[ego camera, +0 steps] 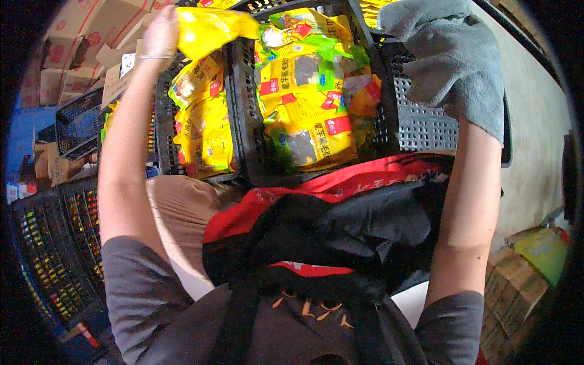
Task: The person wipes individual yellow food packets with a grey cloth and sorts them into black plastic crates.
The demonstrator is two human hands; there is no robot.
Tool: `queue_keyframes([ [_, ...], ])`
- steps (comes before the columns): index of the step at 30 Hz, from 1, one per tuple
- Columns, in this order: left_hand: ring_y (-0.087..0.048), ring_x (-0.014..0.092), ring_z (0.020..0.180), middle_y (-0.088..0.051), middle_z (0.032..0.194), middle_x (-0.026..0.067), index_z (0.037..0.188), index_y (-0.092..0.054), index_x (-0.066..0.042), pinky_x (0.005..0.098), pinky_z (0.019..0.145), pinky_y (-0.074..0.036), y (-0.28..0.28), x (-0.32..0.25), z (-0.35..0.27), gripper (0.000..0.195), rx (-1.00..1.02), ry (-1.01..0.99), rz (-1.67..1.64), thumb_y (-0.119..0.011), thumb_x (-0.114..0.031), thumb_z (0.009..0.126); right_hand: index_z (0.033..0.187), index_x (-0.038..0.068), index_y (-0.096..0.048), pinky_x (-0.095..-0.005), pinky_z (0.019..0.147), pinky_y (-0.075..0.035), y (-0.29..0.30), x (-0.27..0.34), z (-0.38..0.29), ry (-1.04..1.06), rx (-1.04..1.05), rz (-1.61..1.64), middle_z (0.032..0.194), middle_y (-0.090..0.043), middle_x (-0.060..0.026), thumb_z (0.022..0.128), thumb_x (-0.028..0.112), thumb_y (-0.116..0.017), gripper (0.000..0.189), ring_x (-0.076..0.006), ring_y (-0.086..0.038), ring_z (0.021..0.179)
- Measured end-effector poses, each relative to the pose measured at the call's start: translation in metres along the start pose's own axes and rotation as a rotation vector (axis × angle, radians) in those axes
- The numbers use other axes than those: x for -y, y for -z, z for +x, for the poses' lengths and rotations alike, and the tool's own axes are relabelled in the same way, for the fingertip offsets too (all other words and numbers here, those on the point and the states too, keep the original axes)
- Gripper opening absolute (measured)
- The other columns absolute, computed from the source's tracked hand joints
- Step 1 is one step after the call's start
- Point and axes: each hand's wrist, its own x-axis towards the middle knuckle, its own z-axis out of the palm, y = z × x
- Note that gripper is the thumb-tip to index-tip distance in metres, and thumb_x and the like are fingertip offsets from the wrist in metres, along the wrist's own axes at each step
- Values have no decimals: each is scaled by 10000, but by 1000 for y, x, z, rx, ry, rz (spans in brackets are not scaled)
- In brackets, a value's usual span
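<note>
My left hand (162, 34), blurred, grips a yellow plastic packet (212, 29) above the left crate. A grey cloth (461, 68) is bunched over my right hand, hiding its fingers; only a little skin shows at the cloth's lower edge. Between my arms, a black plastic crate (246, 114) holds several yellow and green printed food pouches (301, 109). More yellow pouches (205, 132) lie in the crate to its left. Below the cloth, a black perforated crate (426, 112) shows its holed base.
Cardboard boxes (82, 50) are stacked at the far left, near another black crate (77, 121). A large slotted crate (54, 251) with coloured contents stands by my left side. A black and red apron (328, 214) covers my lap. More cartons (515, 283) lie at right.
</note>
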Motion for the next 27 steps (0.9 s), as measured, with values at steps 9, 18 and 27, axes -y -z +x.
queue_keyframes([
  [9,-606,345,1029,-627,1097,228,1264,-527,-74,408,878,-470,-9,120,-4,464,196,55,120,-541,-349,891,915,89,-694,-339,761,-515,33,13,1,42,161,9,954,-676,-129,676,286,-691,310,-292,-639,873],
  [18,-635,336,948,-662,992,192,1117,-640,-61,419,823,-510,-113,-121,-146,468,681,-290,50,-649,-349,748,958,53,-669,-312,759,-502,28,-32,-8,-154,180,382,955,-667,-127,680,239,-709,337,-304,-614,849],
  [27,-684,280,780,-693,838,138,854,-711,-100,395,705,-526,-134,-122,-146,190,631,-492,250,-601,-244,798,817,30,-577,-279,671,-459,40,-15,-4,-47,108,-23,822,-611,-122,692,132,-679,191,-256,-563,737],
])
